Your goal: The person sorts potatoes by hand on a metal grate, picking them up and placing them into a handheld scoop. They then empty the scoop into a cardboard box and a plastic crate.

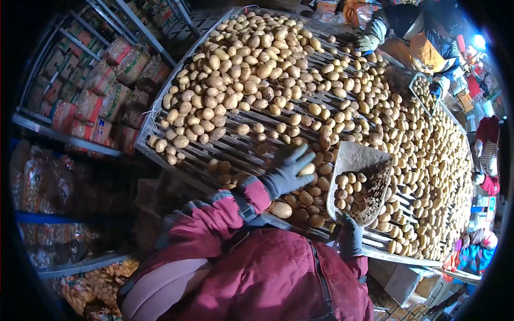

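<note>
Many potatoes [257,59] lie spread over a slatted table [241,120]. My left hand [289,174], in a grey glove, is over the near edge of the potatoes. Its fingers are apart, and a potato [307,169] shows at the fingertips; whether the hand grips it is unclear. A metal scoop [350,152] rests among the potatoes at the centre right, with several small potatoes [349,187] and dark dirt in it. My right hand [349,235], also gloved, is closed at the scoop's near end, where its handle is mostly hidden.
Another person's gloved hand [373,36] reaches over the table's far edge. Beside that person a second scoop [423,93] holds potatoes. Filled bags [115,101] stand on metal racks at the left. An open carton [412,283] is below the near right edge. More people are at the far right.
</note>
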The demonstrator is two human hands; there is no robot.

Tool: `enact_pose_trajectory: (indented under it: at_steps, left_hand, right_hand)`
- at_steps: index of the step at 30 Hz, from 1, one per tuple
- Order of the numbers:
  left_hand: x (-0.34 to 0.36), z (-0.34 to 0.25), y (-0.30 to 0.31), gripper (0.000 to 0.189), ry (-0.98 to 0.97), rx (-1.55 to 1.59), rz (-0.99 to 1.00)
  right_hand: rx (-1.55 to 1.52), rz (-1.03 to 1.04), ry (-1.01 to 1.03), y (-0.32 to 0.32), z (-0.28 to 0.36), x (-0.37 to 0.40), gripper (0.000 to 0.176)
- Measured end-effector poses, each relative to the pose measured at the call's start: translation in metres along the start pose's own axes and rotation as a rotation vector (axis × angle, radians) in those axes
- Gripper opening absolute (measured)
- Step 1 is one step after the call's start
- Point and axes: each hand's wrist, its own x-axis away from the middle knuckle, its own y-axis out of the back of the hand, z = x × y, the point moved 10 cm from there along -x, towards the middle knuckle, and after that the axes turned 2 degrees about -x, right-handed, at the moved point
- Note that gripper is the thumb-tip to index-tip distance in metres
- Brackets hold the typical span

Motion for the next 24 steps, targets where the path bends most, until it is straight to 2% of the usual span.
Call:
enact_pose_trajectory:
  at_steps: [1,4,7,9,10,12,13,15,17,19,23,24]
  left_hand:
    - [0.008,0.013,0.011,0.066,0.005,-0.004,0.0]
    - [0.012,0.091,0.068,0.067,0.212,-0.11,-0.11]
    - [0.012,0.174,0.107,0.071,0.388,-0.247,-0.177]
    - [0.013,0.189,0.11,0.069,0.519,-0.264,-0.172]
    - [0.014,0.198,0.101,0.068,0.578,-0.27,-0.15]
    - [0.013,0.226,0.051,0.068,0.474,-0.341,-0.184]
    - [0.008,0.2,0.05,0.072,0.408,-0.441,-0.263]
    - [0.009,0.157,0.043,0.077,0.397,-0.504,-0.248]
    - [0.009,0.141,0.031,0.078,0.375,-0.377,-0.192]
    - [0.008,0.138,0.022,0.08,0.354,-0.268,-0.167]
    - [-0.01,0.144,0.013,0.082,0.315,-0.057,-0.178]
    - [-0.017,0.147,0.014,0.083,0.302,-0.017,-0.193]
  right_hand:
    - [0.04,0.002,-0.033,-0.006,0.004,0.004,0.037]
    - [0.128,-0.003,-0.074,-0.01,0.011,0.017,0.036]
    - [0.038,-0.004,0.005,-0.01,0.011,0.021,0.038]
    - [-0.045,-0.12,0.261,0.015,0.015,0.013,0.041]
    - [-0.046,-0.123,0.261,0.023,0.01,0.013,0.041]
    - [0.513,-0.105,0.456,0.028,0.023,0.023,0.039]
    - [0.302,-0.021,0.129,0.034,-0.001,0.016,0.041]
    - [0.313,-0.012,0.106,0.016,0.018,0.036,0.042]
    - [0.327,0.002,0.085,0.0,0.026,0.048,0.044]
    - [0.001,-0.107,-0.034,0.012,0.013,0.052,0.033]
    - [-0.002,-0.022,-0.041,0.032,0.002,0.053,0.037]
    - [0.17,-0.09,0.081,0.044,0.009,0.052,0.039]
